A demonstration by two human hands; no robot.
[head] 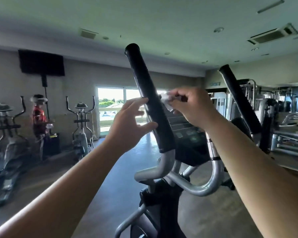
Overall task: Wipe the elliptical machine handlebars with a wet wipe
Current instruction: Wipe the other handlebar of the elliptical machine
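The elliptical's left handlebar rises in the middle of the view, a long black grip tilted up and to the left on a silver tube. Its right handlebar stands farther right. My right hand pinches a small white wet wipe against the right side of the left grip, about halfway up. My left hand is open on the grip's left side, fingers spread, thumb touching the black foam lower down. The console sits behind the grip, partly hidden.
Silver static handles curve below the console. Two other ellipticals stand at the left wall, with a person in a red shirt between them. Weight machines fill the right side. A bright window is behind.
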